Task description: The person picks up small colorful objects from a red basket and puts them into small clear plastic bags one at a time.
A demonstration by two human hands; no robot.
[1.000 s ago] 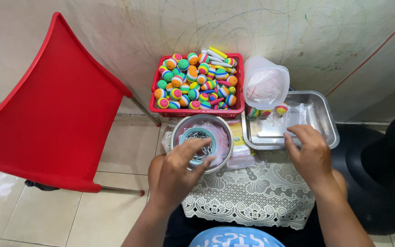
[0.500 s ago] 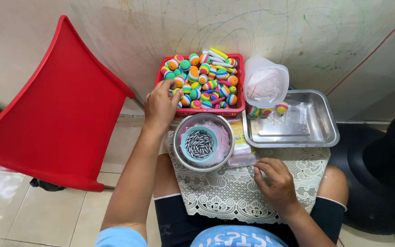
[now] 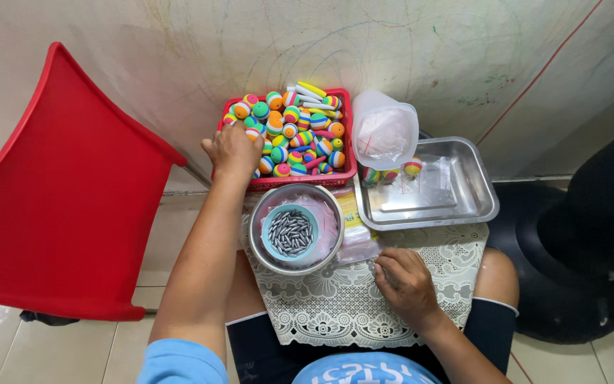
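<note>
Left hand (image 3: 234, 151) at upper centre, curled over striped balls (image 3: 294, 135) in red basket (image 3: 300, 179); grip hidden. Right hand (image 3: 405, 279) lower centre, fingertips pinched, on lace cloth (image 3: 335, 306).

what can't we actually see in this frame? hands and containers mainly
- Head view: whatever the left hand grips in the red basket; its fingers curl under, hidden by the back of the hand.
- Head view: anything pinched in the right hand; too small to tell.
- Head view: contents of the translucent jug; blurred by its cloudy wall.
</note>
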